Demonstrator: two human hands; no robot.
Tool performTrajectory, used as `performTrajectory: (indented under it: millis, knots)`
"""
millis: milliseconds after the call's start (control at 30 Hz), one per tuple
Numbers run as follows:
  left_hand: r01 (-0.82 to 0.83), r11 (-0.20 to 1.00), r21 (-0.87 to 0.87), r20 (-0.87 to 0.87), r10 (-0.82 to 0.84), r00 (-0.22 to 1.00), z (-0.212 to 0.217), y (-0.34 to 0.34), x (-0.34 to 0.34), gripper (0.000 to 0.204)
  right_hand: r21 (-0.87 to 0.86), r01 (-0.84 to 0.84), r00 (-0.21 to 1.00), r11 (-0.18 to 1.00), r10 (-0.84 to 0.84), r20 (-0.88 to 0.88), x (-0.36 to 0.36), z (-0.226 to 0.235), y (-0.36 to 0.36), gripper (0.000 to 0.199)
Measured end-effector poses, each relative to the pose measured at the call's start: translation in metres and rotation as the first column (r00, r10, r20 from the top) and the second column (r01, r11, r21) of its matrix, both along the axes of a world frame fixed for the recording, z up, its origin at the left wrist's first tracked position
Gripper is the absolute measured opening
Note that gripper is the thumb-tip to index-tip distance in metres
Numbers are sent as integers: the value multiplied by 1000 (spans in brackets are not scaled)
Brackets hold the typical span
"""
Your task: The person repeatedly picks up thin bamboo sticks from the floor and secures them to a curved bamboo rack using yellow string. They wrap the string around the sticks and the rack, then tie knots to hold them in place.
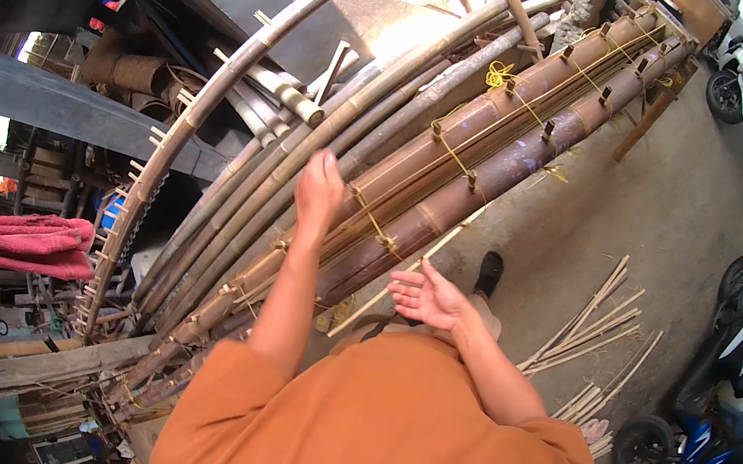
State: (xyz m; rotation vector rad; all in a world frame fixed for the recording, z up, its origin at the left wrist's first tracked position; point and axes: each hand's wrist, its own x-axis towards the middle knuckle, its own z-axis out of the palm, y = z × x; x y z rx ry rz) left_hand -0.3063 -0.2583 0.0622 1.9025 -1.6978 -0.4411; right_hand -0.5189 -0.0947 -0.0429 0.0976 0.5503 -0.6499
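My left hand (318, 195) is raised over the near ends of long bamboo poles, its fingers curled together; anything inside them is hidden. My right hand (430, 298) is open, palm showing and fingers stretched out. Its fingertips lie beside a thin pale bamboo strip (357, 316) that slants up along the frame; whether they touch cannot be made out. In front of me, two thick brown bamboo poles (510, 163) run side by side with short pegs standing in them. Yellow cord (453, 156) zigzags between the pegs, and a loose yellow bundle (499, 74) hangs on the far side.
Several long bamboo poles (349, 116) lie beyond the frame. A curved pole with pegs (200, 111) rises at left, near a red towel (21, 242). Cut bamboo strips (586, 328) lie on the floor at right. Motorbikes (740, 327) stand along the right side.
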Motion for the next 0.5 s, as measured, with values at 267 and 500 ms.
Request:
performTrajectory:
  millis: [267,500]
  knots:
    - [140,987,-82,-146,-151,978,-118,79,44,28,-950,-164,660,265,-686,-306,160,155,-65,25]
    - [126,979,160,-108,-109,988,-55,76,7,34,227,-973,-187,44,-727,-661,121,113,-202,61]
